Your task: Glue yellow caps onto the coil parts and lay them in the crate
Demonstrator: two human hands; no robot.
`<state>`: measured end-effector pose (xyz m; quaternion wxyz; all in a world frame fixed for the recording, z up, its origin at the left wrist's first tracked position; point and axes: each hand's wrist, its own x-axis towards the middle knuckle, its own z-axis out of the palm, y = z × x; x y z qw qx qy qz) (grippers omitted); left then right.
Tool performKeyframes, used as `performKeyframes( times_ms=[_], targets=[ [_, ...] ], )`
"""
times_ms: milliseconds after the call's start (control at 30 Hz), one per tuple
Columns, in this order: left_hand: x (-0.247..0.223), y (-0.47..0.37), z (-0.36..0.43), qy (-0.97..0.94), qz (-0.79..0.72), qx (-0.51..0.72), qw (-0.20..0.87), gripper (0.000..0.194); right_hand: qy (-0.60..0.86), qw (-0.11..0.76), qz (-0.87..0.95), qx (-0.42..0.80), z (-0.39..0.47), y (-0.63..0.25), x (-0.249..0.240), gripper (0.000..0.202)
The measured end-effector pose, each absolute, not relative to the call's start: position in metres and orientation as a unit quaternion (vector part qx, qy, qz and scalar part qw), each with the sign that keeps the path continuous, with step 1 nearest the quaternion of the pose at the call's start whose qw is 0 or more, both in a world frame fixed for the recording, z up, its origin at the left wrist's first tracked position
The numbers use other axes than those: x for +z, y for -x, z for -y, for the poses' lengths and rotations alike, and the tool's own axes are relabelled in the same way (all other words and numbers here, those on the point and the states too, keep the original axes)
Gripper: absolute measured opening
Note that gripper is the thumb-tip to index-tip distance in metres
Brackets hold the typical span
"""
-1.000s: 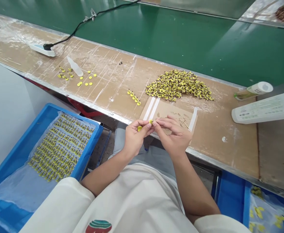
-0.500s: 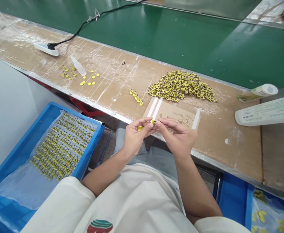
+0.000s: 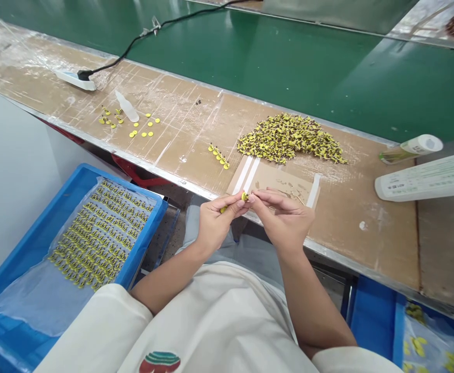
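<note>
Over the workbench's front edge, my left hand [image 3: 219, 220] pinches a small yellow disc [image 3: 244, 196] between thumb and forefinger. A bit of another yellow disc [image 3: 223, 209] shows at its lower fingers. My right hand [image 3: 283, 217] meets it fingertip to fingertip, closed on a small dark and yellow piece [image 3: 249, 197] at the disc; its shape is mostly hidden. Beneath and beyond the hands lies a cardboard sheet [image 3: 265, 176] with white tape strips and brownish smears. Behind it spreads a heap of tiny yellow and dark figures [image 3: 289, 137]. A short row of figures on yellow discs [image 3: 219, 156] stands to the left.
Loose yellow discs [image 3: 144, 134] and a white dropper bottle [image 3: 126, 107] lie at left, near a power strip [image 3: 75, 80]. A blue tray [image 3: 141, 248] holds rows of figures. White bottles [image 3: 424, 178] lie at right. Another blue bin [image 3: 376, 316] sits below.
The yellow disc at my fingertips has turned slightly, and less of the second disc shows under my left fingers. Both hands stay in nearly the same place.
</note>
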<state>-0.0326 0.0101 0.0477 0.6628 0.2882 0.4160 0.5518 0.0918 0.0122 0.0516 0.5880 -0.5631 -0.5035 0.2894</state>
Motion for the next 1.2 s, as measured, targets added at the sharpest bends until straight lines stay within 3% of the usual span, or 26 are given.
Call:
performKeyframes(
  times_ms=[900,1200],
  targets=[
    [0.051,0.041,-0.012,-0.273,-0.416,0.562,0.660,0.019,0.556,0.615,0.478,0.290,-0.012,-0.074,0.045,0.010],
    [0.044,0.042,-0.015,-0.251,-0.416,0.546,0.682,0.028,0.594,0.600,0.457,0.279,-0.011,-0.071,0.045,0.017]
  ],
)
